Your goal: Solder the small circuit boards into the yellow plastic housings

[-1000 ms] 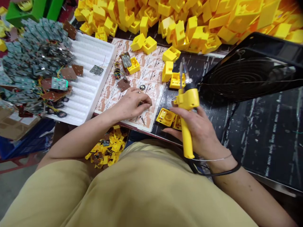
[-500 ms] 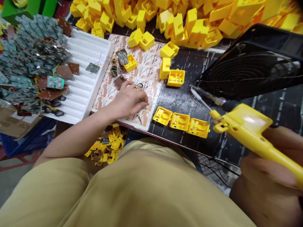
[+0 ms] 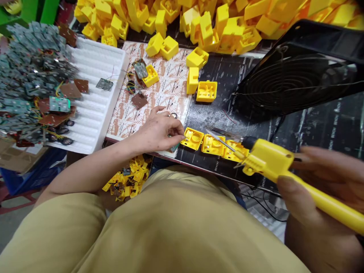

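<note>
My left hand [image 3: 162, 131] is closed in a pinch beside the leftmost of three yellow plastic housings [image 3: 193, 138]. What its fingertips hold is too small to make out; a bit of something greenish shows beneath the hand. A round metal-rimmed part [image 3: 174, 115] lies by its knuckles. Wrapped in my right hand [image 3: 321, 204] is a yellow soldering gun [image 3: 270, 159]. Its tip and feed tube reach over the middle housing [image 3: 213, 145] and the right housing [image 3: 231, 151]; contact cannot be told.
Circuit boards [image 3: 34, 68] heap on a white foam tray [image 3: 93, 113] at left. Yellow housings [image 3: 204, 30] pile along the back. A black fan [image 3: 295, 72] stands at right. A wired board [image 3: 140, 69] and a brown board [image 3: 139, 99] lie on the patterned sheet.
The soldering gun has swung left and down over the row of housings. My left hand has shifted slightly right and down, up to the leftmost housing, uncovering the brown board.
</note>
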Tool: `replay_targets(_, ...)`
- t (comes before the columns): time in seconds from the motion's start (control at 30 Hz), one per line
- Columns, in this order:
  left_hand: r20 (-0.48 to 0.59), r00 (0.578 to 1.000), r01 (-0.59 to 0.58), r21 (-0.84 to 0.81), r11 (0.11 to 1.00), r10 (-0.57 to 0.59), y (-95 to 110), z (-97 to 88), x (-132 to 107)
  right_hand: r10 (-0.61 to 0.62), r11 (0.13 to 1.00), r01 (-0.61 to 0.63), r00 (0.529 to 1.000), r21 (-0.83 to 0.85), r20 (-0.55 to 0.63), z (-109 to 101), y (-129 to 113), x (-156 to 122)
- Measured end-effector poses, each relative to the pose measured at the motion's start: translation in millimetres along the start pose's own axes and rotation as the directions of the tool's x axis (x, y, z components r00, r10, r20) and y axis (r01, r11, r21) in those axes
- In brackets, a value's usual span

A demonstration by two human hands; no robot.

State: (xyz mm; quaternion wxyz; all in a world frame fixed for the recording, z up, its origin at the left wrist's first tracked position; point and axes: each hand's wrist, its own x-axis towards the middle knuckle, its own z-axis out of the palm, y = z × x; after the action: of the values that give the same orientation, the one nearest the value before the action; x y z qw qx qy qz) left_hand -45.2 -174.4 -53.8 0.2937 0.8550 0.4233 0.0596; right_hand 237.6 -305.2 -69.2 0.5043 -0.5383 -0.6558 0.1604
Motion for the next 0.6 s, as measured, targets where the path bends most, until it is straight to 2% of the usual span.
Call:
replay_targets(0.07, 0.05, 0.999, 0.002, -0.004, 1.0, -0.002, 1.6, -2.8, -0.2, -0.078, 0.995, 0.069, 0.986, 0.07, 0.144, -4.8, 1.3, 7.5)
replay_targets(0.17, 0.119, 0.993, -0.005, 0.039, 0.999, 0.001, 4.3, -5.0, 3.2, -0.244, 0.97, 0.224, 0.908, 0.096, 0.341, -5.5, 0.2, 16.1)
replay_targets(0.23, 0.146, 0.989, -0.026, 0.085, 0.996, 0.013, 5.9, -5.4, 7.2, -0.321, 0.943, 0.331, 0.873, 0.036, 0.366, -2.1, -4.4, 18.2)
replay_targets(0.33, 0.174, 0.984, -0.059, 0.142, 0.988, 0.034, 7.8, -6.3, 12.4, -0.348, 0.911, 0.408, 0.833, -0.052, 0.431, 3.1, -11.6, 19.0)
replay_targets(0.53, 0.209, 0.978, -0.073, 0.198, 0.977, 0.031, 12.0, -8.8, 16.4, -0.426, 0.873, 0.486, 0.796, -0.034, 0.43, 4.3, -16.5, 25.8)
replay_targets(0.6, 0.216, 0.976, -0.064, 0.212, 0.975, 0.017, 14.0, -8.7, 17.4, -0.398, 0.884, 0.464, 0.81, -0.055, 0.431, 6.0, -21.7, 26.8)
